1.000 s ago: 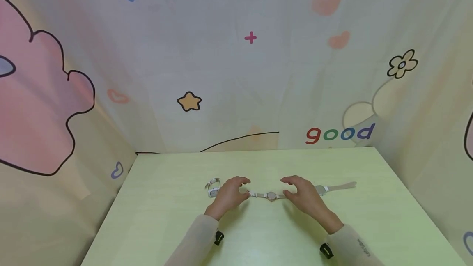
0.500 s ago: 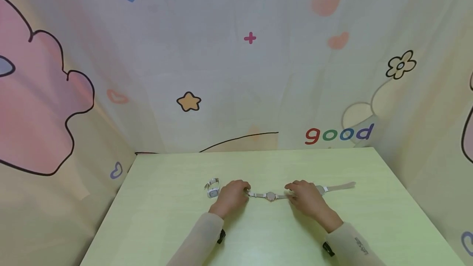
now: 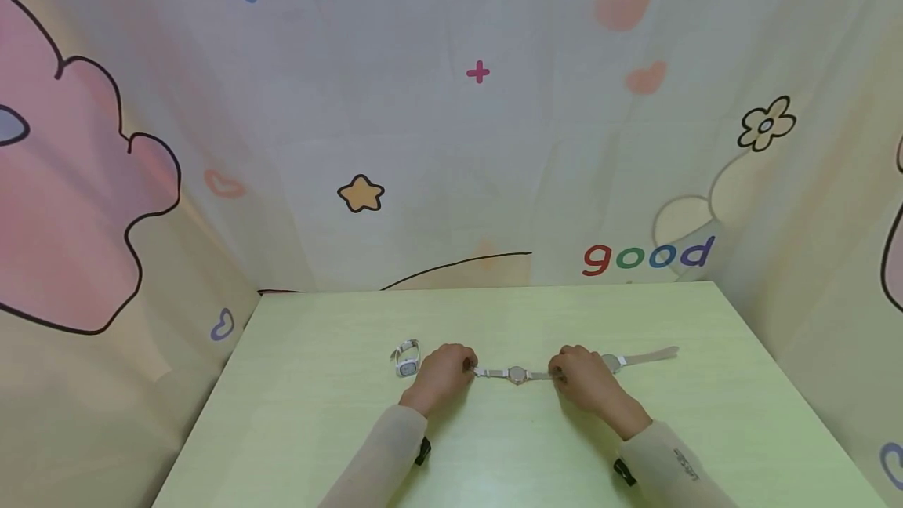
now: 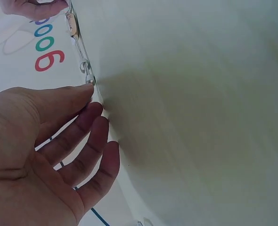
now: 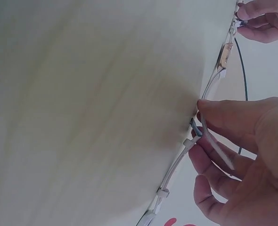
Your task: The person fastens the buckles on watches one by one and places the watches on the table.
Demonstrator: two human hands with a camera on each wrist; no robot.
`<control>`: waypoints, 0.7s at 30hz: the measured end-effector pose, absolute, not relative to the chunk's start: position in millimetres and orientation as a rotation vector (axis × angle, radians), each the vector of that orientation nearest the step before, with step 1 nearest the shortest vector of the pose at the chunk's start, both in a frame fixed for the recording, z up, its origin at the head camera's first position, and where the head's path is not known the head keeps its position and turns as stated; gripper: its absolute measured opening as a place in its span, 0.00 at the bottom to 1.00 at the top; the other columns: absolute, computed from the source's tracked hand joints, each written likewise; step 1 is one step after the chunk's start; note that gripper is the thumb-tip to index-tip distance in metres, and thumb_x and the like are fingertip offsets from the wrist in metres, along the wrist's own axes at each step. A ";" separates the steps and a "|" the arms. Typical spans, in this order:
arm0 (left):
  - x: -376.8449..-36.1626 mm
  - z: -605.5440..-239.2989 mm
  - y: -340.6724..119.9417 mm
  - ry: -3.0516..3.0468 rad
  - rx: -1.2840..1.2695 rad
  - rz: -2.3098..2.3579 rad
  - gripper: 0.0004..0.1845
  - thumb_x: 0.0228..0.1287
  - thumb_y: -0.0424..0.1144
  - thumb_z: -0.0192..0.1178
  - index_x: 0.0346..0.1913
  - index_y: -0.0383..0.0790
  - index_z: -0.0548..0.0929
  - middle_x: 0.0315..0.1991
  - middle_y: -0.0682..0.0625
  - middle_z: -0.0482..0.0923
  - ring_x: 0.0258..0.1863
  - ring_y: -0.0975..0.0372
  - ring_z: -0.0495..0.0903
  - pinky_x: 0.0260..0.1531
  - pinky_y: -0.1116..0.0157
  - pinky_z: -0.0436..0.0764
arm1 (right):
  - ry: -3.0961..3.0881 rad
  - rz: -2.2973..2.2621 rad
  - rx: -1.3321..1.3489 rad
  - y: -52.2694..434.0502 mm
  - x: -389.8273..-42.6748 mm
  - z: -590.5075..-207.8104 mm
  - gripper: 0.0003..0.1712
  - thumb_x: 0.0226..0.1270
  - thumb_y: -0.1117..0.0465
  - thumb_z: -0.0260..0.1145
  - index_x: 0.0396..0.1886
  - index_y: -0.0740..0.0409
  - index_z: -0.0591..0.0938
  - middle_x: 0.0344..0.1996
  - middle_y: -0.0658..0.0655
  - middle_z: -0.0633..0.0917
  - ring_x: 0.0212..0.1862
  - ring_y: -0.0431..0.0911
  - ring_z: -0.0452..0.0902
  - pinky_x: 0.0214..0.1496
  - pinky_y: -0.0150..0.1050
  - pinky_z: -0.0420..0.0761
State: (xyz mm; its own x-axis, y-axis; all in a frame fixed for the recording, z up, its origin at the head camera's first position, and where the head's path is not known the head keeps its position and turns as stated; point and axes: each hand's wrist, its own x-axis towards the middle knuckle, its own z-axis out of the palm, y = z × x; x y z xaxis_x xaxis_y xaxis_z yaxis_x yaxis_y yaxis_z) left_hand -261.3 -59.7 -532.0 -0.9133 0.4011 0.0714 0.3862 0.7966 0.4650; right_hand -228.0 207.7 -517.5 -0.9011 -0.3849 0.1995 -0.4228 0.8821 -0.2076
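Note:
A slim silver watch (image 3: 517,374) lies stretched flat on the pale green table (image 3: 494,445), its round face between my hands. My left hand (image 3: 466,367) pinches the strap's left end; in the left wrist view its fingertip (image 4: 85,90) meets the clasp (image 4: 88,80). My right hand (image 3: 560,372) pinches the right end. In the right wrist view the strap (image 5: 213,77) runs between thumb and fingers of the right hand (image 5: 198,127), with the watch face (image 5: 225,52) beyond.
A small white watch (image 3: 407,359) lies curled just left of my left hand. Another watch (image 3: 638,357) with a long pale strap lies flat right of my right hand. Printed fabric walls (image 3: 451,139) close in the table on three sides.
Both hands came down from hovering with spread fingers and closed onto the two ends of the middle watch's strap. The watches stayed in place.

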 end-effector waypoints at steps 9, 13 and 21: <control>-261.2 -534.6 -61.9 2.908 0.632 0.821 0.04 0.62 0.35 0.66 0.40 0.45 0.86 0.34 0.56 0.82 0.33 0.66 0.76 0.35 0.66 0.76 | -2.878 0.360 0.640 209.6 -229.1 -519.7 0.05 0.54 0.69 0.72 0.26 0.55 0.85 0.27 0.50 0.81 0.31 0.46 0.74 0.29 0.43 0.74; -260.7 -533.2 -65.5 2.862 0.633 0.949 0.04 0.63 0.33 0.65 0.40 0.42 0.85 0.36 0.53 0.83 0.36 0.64 0.78 0.40 0.65 0.79 | -2.835 0.352 0.642 210.0 -229.6 -520.3 0.05 0.54 0.68 0.73 0.27 0.55 0.85 0.26 0.50 0.81 0.30 0.45 0.75 0.29 0.42 0.73; -264.0 -530.2 -72.8 2.786 0.677 1.141 0.04 0.65 0.34 0.63 0.41 0.41 0.84 0.35 0.51 0.84 0.36 0.63 0.80 0.38 0.68 0.78 | -2.870 0.586 0.581 209.0 -227.6 -514.2 0.03 0.60 0.68 0.70 0.34 0.58 0.85 0.32 0.53 0.88 0.36 0.47 0.85 0.39 0.43 0.84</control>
State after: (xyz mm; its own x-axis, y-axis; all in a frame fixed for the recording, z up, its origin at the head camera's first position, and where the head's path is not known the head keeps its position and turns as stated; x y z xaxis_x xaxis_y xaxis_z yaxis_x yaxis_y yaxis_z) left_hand -264.0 -72.8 -530.2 -0.9022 0.4165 0.1121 0.3755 0.6307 0.6791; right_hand -227.6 209.0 -514.2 -0.9126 -0.3415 0.2248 -0.4023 0.8480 -0.3450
